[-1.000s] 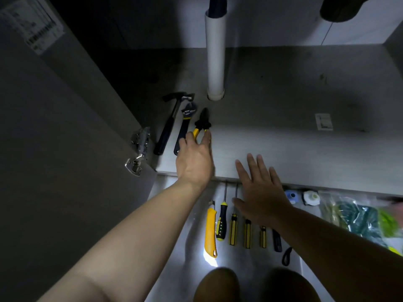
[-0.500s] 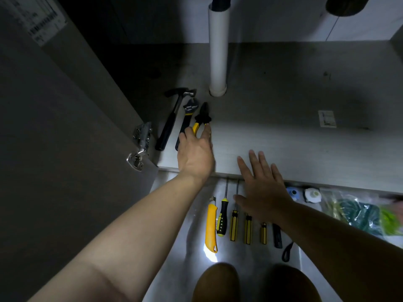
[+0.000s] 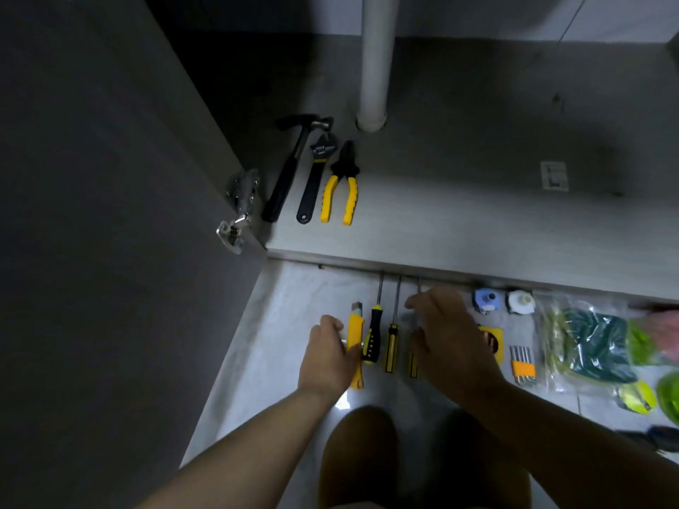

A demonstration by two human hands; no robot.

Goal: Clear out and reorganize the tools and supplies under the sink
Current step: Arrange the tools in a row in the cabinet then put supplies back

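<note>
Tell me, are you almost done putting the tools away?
Not yet. Hammer, wrench and pliers already lie in a row inside the cabinet. Left hand is at the yellow utility knife. Screwdrivers, tapes and bags wait on the floor.

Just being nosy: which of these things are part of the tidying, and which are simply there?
Part of the job: hammer, wrench, pliers, yellow utility knife, screwdrivers, hex keys, tape rolls.

Simply there: drain pipe, door hinge, wall label.
</note>
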